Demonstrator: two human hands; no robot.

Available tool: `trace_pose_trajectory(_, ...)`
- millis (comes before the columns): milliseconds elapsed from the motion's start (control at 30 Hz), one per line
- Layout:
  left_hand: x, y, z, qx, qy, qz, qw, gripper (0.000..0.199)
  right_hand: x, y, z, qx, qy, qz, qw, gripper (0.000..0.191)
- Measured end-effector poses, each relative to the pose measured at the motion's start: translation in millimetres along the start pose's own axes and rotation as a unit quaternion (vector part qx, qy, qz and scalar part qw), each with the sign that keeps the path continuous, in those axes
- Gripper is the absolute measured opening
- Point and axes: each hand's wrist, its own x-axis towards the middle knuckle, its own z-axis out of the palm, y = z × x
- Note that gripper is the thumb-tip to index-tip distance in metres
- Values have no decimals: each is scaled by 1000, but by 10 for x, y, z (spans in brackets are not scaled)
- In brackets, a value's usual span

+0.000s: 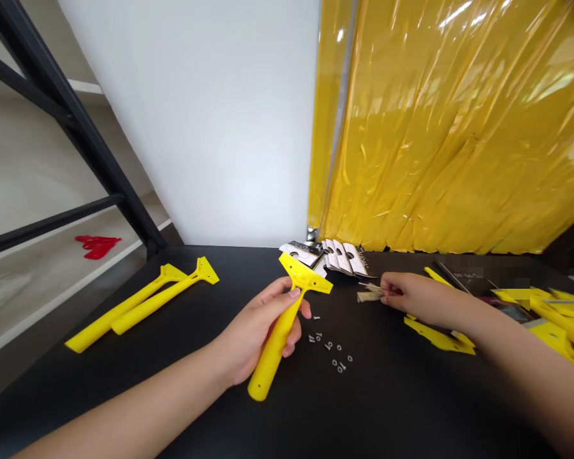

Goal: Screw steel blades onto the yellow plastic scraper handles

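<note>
My left hand (263, 333) is shut around the handle of a yellow plastic scraper (273, 347), with its wide T-shaped head (302, 274) pointing away from me. My right hand (416, 298) pinches a small tan paper packet (369, 294) between fingers and thumb, low over the black table (220, 408). Small metal screws and nuts (331, 347) lie scattered between my hands. Just beyond them stand several packaged blades on printed cards (328, 255). Two more yellow scrapers (141, 299) lie side by side at the left.
Yellow plastic parts and a dark tool (452, 277) lie under and beyond my right forearm, with more yellow parts (555, 325) at the right edge. A yellow strip curtain (449, 127) and white wall rise behind the table. A black shelf frame (71, 127) holds red pieces (97, 246).
</note>
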Motion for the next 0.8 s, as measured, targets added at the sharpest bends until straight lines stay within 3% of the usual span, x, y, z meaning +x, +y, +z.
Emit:
trace_pose_trajectory(167,0,-2,0,-2,-4,-10,1000,21,-28,-24,-31,-2,12,15,1000,15)
trace_pose_trajectory(467,0,-16,0,-1,-8,-23,1000,16,31,109,6,-1,10,34,999,8)
trace_pose_trajectory(800,-18,-28,6,0,-18,-32,999,14,164,328,61,38,27,48,998,18)
